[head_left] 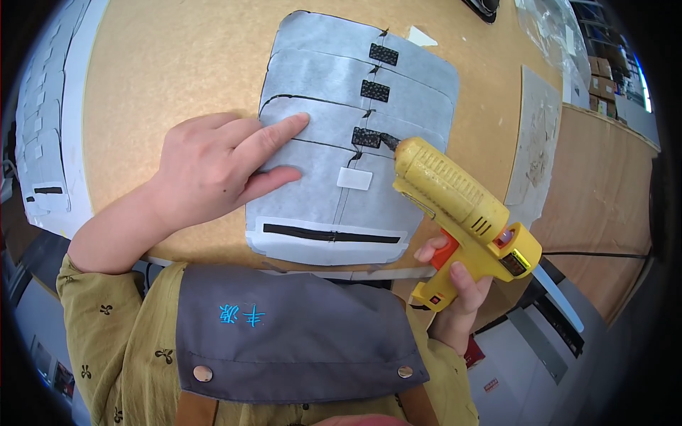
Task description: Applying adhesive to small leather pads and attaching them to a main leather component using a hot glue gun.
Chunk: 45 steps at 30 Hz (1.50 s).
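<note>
A layered light-grey fabric panel [312,177] lies on the table, crossed by overlapping seams. Down its middle run several black textured patches [366,137], with a white rectangular patch [354,178] below them. My left hand [213,160] rests on the panel's left side, index finger and thumb stretched apart, holding nothing. My right hand [465,291] is wrapped around the handle of a yellow hot glue gun [455,188], fingers by its orange trigger. The gun's dark nozzle [388,141] is at the right end of the lowest black patch; whether it touches, I cannot tell.
The panel lies on a tan board tabletop [170,64]. A stack of similar grey panels [44,142] is at the far left. A stained pale sheet [533,142] lies along the right edge, below clear plastic wrap [547,28]. A small white scrap [421,37] sits near the panel's top.
</note>
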### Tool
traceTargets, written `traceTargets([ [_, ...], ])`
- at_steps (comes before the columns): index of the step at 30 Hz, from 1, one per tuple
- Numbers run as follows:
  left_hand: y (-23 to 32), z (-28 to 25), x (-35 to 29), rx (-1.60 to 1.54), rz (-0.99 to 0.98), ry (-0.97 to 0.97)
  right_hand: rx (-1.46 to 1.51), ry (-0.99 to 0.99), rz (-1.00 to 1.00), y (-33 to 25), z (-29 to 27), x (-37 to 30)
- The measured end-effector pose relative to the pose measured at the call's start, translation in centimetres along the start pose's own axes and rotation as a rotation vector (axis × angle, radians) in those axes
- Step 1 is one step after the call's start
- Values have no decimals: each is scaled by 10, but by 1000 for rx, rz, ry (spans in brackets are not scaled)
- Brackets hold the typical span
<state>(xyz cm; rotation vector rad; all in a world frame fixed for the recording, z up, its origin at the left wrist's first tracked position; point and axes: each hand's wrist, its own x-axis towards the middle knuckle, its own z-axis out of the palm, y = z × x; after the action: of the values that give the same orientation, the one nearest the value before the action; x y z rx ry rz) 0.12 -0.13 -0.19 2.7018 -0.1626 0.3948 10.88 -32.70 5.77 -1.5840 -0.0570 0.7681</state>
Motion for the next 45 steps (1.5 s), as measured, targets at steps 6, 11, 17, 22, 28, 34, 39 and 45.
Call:
traceTargets([
  [6, 0, -1, 0, -2, -2, -5, 1, -12, 5, 1, -2, 0],
  [11, 0, -1, 1, 0, 1, -3, 6, 40, 39, -1, 0, -6],
  [17, 0, -1, 0, 1, -5, -3, 8, 7, 17, -9, 18, 1],
  [22, 0, -2, 0, 9, -5, -6, 88, -202, 54, -4, 1, 6],
  [28, 0, -1, 0, -4, -7, 0, 69, -235, 55, -2, 1, 0],
  [34, 0, 0, 1, 14, -4, -2, 13, -4, 22, 1, 3, -8],
  [39, 3, -1, 2, 53, -23, -4, 34, 19, 11, 4, -2, -10],
  [45, 4, -2, 1, 56, -25, -13, 45, 16, 32, 7, -1, -10],
])
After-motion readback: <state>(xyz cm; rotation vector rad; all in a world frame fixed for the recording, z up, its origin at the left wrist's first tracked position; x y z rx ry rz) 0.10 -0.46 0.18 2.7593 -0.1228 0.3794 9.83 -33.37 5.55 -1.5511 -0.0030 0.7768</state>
